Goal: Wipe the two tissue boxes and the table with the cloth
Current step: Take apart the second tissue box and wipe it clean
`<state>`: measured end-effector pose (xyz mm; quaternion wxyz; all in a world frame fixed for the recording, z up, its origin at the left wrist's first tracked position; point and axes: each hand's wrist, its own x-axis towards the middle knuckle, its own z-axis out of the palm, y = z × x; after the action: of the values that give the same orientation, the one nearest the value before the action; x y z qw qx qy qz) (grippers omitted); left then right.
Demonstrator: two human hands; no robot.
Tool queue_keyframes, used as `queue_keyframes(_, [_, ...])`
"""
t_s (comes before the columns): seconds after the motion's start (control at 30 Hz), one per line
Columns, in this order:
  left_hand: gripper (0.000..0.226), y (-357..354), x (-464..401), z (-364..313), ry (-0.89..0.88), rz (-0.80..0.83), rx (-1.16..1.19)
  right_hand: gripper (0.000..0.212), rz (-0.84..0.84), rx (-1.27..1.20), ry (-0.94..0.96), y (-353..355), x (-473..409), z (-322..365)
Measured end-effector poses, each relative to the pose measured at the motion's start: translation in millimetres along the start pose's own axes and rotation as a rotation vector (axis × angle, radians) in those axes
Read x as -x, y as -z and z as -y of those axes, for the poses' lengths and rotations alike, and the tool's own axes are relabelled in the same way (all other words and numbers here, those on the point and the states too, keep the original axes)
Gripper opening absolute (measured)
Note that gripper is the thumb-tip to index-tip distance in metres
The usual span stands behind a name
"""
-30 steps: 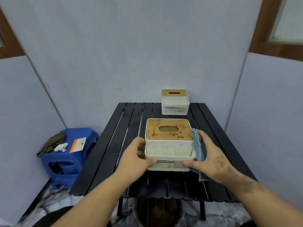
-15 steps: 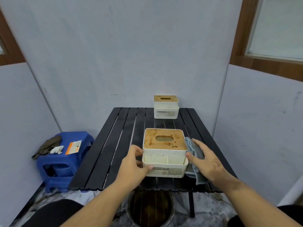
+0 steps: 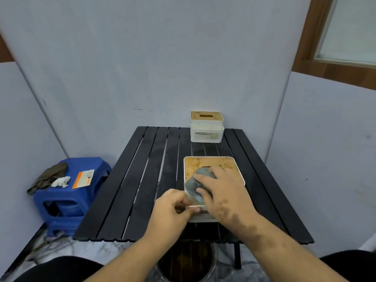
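A white tissue box with a stained wooden lid (image 3: pixel 223 164) stands near the front of the black slatted table (image 3: pixel 142 180). My right hand (image 3: pixel 221 192) presses a grey-blue cloth (image 3: pixel 195 186) flat onto the lid's near left part. My left hand (image 3: pixel 173 208) grips the box's near left corner. A second tissue box (image 3: pixel 207 127), white with a wooden lid, stands at the table's far edge against the wall.
A blue plastic stool (image 3: pixel 67 196) stands left of the table with a dark rag, a white scrap and an orange packet on it. A round metal bucket (image 3: pixel 187 263) sits on the floor under the table's front edge. Grey walls close in on three sides.
My right hand has lifted the cloth from the box's right side onto its lid. My left hand stays on the box's left corner. The camera has tilted and shifted.
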<state>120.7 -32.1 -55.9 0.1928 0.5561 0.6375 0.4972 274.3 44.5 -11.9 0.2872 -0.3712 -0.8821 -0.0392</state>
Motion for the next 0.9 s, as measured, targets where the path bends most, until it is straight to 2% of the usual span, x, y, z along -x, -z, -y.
queue_keyframes(0.03, [0.03, 0.5, 0.0, 0.6, 0.0, -0.002, 0.004, 0.027, 0.025, -0.044, -0.024, 4.3, -3.7, -5.1])
queue_keyframes(0.1, [0.029, 1.0, -0.3, 2.2, 0.0, 0.002, 0.001, 0.031, 0.082, -0.139, -0.207, 18.3, -8.5, -28.0])
queue_keyframes(0.2, [0.028, 1.5, -2.3, 4.8, -0.017, 0.011, -0.022, 0.033, 0.109, -0.111, -0.44, 33.3, -11.0, -52.5])
queue_keyframes(0.23, [0.028, 1.4, -3.0, 5.4, -0.02, 0.011, -0.02, 0.033, 0.106, -0.075, -0.447, 33.3, -12.8, -46.8])
queue_keyframes(0.3, [0.03, 1.8, -4.0, 6.2, -0.022, 0.009, 0.001, 0.028, 0.067, -0.053, -0.311, 21.3, -14.6, -21.3])
queue_keyframes(0.4, [0.034, 3.3, -4.1, 7.2, -0.03, 0.027, 0.002, 0.027, 0.077, -0.228, -0.113, 5.6, -15.9, 10.3])
queue_keyframes(0.5, [0.026, 3.5, -4.1, 8.3, 0.006, 0.036, 0.028, 0.026, 0.16, -0.334, -0.315, 23.6, -28.4, -14.3])
queue_keyframes(0.6, [0.028, 3.1, -3.1, 7.7, 0.007, 0.035, 0.008, 0.028, 0.156, -0.237, -0.517, 33.5, -29.6, -38.1])
queue_keyframes(0.67, [0.03, 2.8, -3.5, 6.4, -0.01, 0.038, 0.0, 0.031, 0.137, -0.162, -0.438, 24.3, -31.2, -18.8])
queue_keyframes(0.77, [0.035, 3.5, -6.0, 5.8, -0.046, 0.035, -0.035, 0.029, 0.14, -0.231, -0.166, 4.6, -32.6, 16.8])
queue_keyframes(0.8, [0.035, 3.9, -6.5, 5.4, -0.045, 0.036, -0.039, 0.028, 0.166, -0.24, -0.126, 3.7, -36.8, 17.1])
queue_keyframes(0.83, [0.035, 4.1, -6.5, 5.0, -0.037, 0.036, -0.032, 0.028, 0.193, -0.232, -0.131, 4.7, -43.4, 12.0])
queue_keyframes(0.9, [0.034, 4.5, -5.4, 4.4, -0.019, 0.037, -0.013, 0.031, 0.226, -0.196, -0.261, 9.1, -56.4, -6.6])
